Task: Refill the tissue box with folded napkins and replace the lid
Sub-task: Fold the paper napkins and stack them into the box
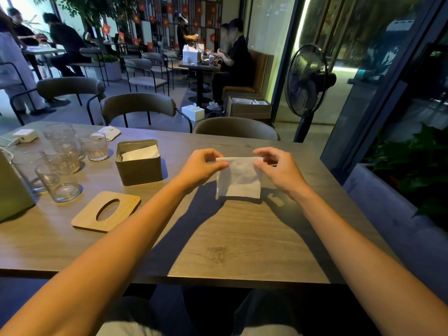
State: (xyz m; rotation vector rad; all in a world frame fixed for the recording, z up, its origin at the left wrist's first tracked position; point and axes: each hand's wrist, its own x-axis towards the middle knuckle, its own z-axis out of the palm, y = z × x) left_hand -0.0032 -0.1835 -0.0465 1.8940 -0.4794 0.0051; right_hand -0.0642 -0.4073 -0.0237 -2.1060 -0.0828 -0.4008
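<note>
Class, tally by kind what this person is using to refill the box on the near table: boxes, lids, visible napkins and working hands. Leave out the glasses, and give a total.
tissue box: 1
wooden lid: 1
Napkins: 2, the held napkin and the napkin in the box; any beneath are hidden
Hands: 2, left hand and right hand
Total: 6

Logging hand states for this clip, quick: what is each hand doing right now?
Left hand: pinches the top left corner of the white napkin.
Right hand: pinches the napkin's top right corner.
</note>
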